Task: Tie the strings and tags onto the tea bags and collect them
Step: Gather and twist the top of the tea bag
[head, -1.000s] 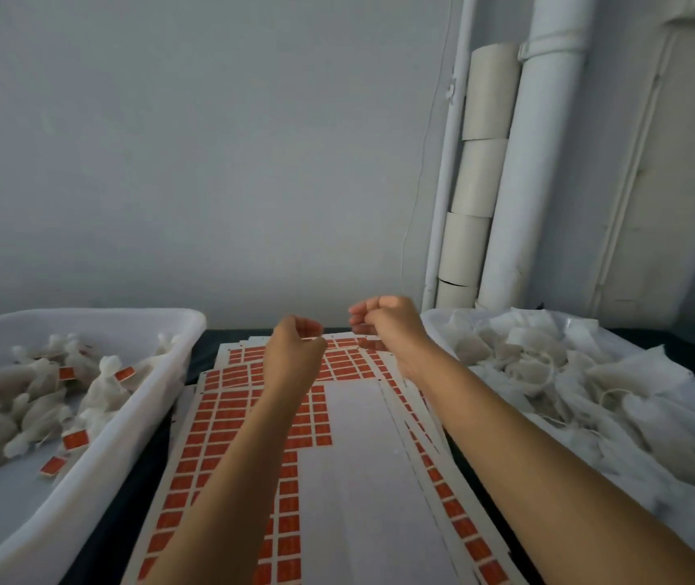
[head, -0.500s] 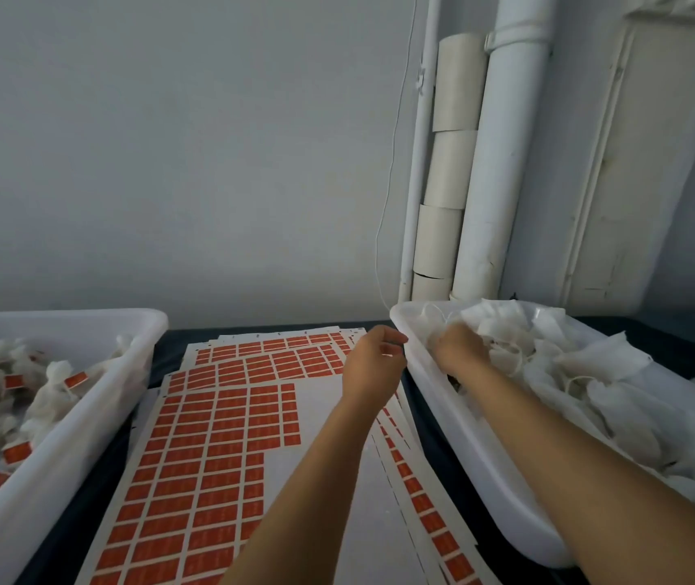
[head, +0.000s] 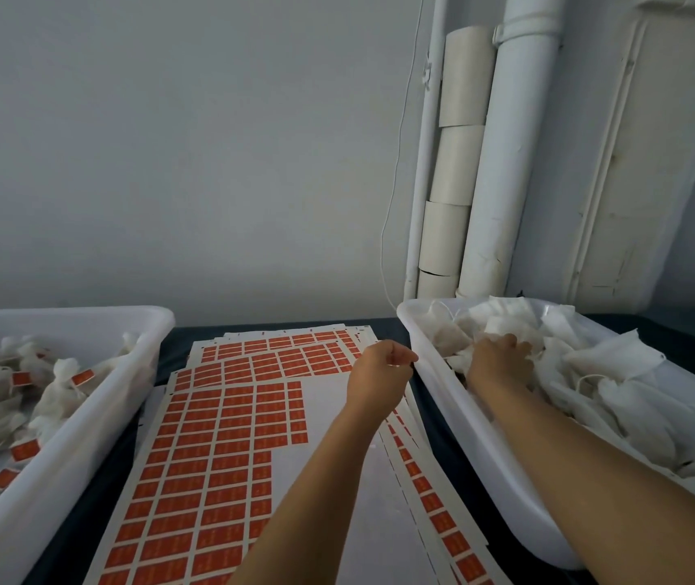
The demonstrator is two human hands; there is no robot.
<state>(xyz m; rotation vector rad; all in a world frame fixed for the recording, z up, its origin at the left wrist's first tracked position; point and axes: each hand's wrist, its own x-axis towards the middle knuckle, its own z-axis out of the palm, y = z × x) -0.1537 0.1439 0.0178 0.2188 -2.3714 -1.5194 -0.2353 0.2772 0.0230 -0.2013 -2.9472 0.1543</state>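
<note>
Tagged tea bags (head: 37,390) part-fill the left tub (head: 84,415); many untied remain. Right hand (head: 500,361) digs among them, grip unclear; left hand (head: 379,373) curled, contents unclear.

Dark counter (head: 434,441). White tub (head: 96,415) at left, white tub (head: 455,399) at right. Between them, overlapping sheets of orange tags (head: 219,449) lie flat.
</note>
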